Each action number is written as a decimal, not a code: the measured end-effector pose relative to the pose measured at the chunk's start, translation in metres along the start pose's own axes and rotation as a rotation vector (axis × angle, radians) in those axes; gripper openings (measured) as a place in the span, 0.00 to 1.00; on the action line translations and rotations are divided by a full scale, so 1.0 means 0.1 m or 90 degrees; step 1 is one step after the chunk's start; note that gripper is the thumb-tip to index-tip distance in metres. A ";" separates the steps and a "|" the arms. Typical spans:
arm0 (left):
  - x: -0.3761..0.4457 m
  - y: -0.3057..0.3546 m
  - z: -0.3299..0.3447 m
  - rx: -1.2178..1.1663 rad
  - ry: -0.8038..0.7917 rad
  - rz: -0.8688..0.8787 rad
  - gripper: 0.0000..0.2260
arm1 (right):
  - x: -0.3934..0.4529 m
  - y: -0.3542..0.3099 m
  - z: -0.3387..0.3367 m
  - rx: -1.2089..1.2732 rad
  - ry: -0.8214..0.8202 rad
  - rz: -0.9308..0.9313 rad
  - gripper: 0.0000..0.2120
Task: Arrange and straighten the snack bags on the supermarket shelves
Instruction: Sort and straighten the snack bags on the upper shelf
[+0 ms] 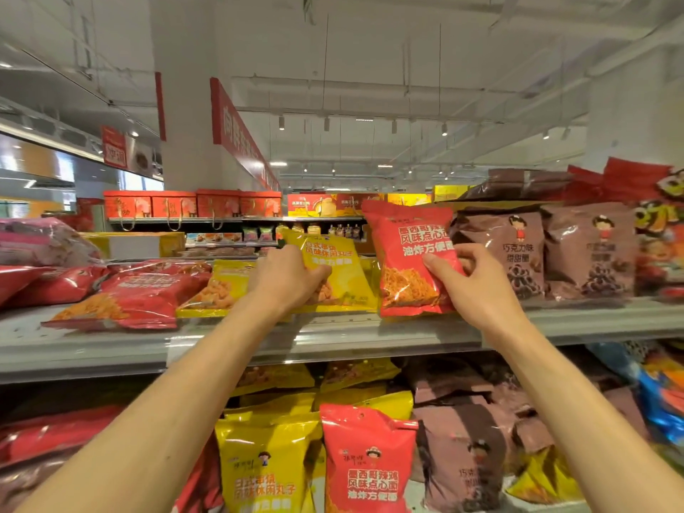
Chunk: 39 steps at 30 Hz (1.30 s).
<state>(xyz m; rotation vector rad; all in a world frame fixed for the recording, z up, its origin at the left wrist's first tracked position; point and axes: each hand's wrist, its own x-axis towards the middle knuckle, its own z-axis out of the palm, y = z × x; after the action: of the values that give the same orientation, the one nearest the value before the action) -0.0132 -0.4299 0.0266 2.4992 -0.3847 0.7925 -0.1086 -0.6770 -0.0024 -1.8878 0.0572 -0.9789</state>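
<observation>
Red bag [409,253], long axis upright, was gripped at its lower right by the right hand [470,279]; leaning yellow bag [333,268], leftward, was held by the left hand [285,277].

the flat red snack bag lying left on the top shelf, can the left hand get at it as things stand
Probably yes, but not freely: the left hand grips the tilted yellow snack bag. The flat red snack bag lies just left, uncovered at the shelf front.

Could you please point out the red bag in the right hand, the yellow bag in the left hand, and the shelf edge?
Red bag [403,249], head view, printed front.
Yellow bag [329,253], head view, upper front.
Shelf edge [333,342], head view, grey front rail.
</observation>
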 end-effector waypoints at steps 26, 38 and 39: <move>-1.10 -0.86 -0.61 -0.402 0.168 0.025 0.10 | -0.49 -0.25 0.43 0.047 -0.016 -0.049 0.28; -1.55 -2.39 -1.37 -0.445 0.158 0.005 0.08 | -1.40 -0.98 1.61 0.088 0.060 -0.073 0.21; -1.55 -2.52 -1.45 -0.444 0.151 0.007 0.08 | -1.48 -1.05 1.73 0.088 0.058 -0.066 0.19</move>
<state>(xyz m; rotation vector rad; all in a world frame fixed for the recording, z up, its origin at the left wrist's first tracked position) -0.1026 -0.1235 -0.0546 1.7397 -0.4884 0.7802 -0.1340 -0.4312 -0.0460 -1.7333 -0.0543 -1.1118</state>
